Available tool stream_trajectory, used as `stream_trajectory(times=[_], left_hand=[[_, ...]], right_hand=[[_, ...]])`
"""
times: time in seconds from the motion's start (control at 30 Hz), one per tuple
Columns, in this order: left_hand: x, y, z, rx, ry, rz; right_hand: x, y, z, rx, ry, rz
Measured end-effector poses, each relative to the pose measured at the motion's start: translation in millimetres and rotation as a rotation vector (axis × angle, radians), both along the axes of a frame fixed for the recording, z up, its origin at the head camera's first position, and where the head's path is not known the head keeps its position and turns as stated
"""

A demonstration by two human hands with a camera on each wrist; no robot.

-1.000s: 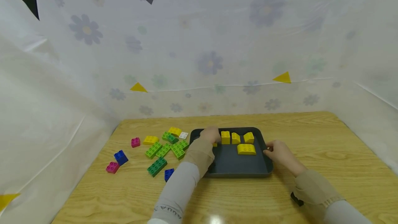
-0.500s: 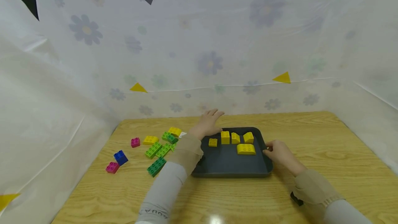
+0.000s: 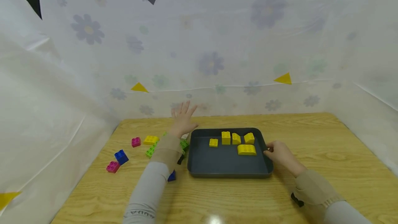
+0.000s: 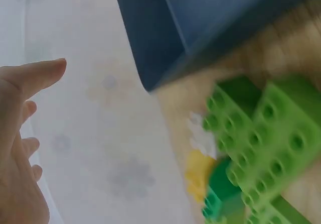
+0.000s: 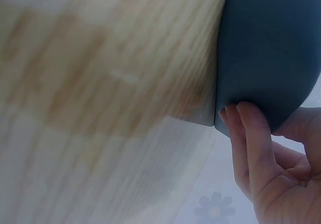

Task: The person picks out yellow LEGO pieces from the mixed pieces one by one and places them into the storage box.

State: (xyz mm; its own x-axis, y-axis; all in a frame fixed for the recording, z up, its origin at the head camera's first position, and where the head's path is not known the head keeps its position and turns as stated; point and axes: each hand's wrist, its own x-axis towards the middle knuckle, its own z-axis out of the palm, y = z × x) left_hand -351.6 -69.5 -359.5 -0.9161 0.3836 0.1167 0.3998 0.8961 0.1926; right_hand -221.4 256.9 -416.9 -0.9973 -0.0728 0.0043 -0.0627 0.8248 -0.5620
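Observation:
With fingers spread, my left hand [image 3: 182,122] hovers over the loose bricks left of the dark grey tray [image 3: 214,163]. It holds nothing. Below it in the left wrist view lie light green bricks [image 4: 278,138], a dark green brick [image 4: 220,189], a yellow brick [image 4: 199,171] and a white brick [image 4: 202,133]. My right hand [image 3: 281,155] pinches the tray's right wall; in the right wrist view its fingers press the outer side. Inside the tray sit several yellow bricks: a small flat one [image 3: 213,142], a tall one [image 3: 226,138], a long curved one [image 3: 247,149] and two sloped ones.
Left on the wooden table [image 3: 236,199] lie pink bricks [image 3: 135,142], a blue brick [image 3: 121,157] and another yellow brick [image 3: 151,140]. My left forearm covers some bricks, and a second blue brick [image 3: 172,176] peeks out beside it. A floral sheet [image 3: 211,44] hangs behind the table.
My left hand has let go of the small yellow brick in the tray, lifted off and moved left over the loose bricks, its fingers spreading. The right hand stays on the tray.

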Motion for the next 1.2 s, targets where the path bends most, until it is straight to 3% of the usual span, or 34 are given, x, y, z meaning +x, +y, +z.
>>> stream_trajectory(times=[0.17,0.3,0.57,0.93,1.2], left_hand=[[-8.5,-33,-11.0,0.021,0.007,0.097],[-11.3,-58,-20.9,0.038,-0.033,0.162],[-7.1,-98,-32.6,0.051,-0.095,0.216],[2.1,-122,-44.8,0.079,-0.241,0.303],[2.1,-130,-52.1,0.115,-0.244,0.318]], right_hand=[[-0.2,1,-0.6,-0.001,0.001,0.001],[-0.4,0,-1.0,-0.001,-0.007,-0.005],[1.5,-1,1.1,-0.024,-0.031,-0.019],[2.5,-2,3.2,-0.008,-0.021,-0.009],[1.4,-1,2.7,-0.012,-0.024,-0.011]])
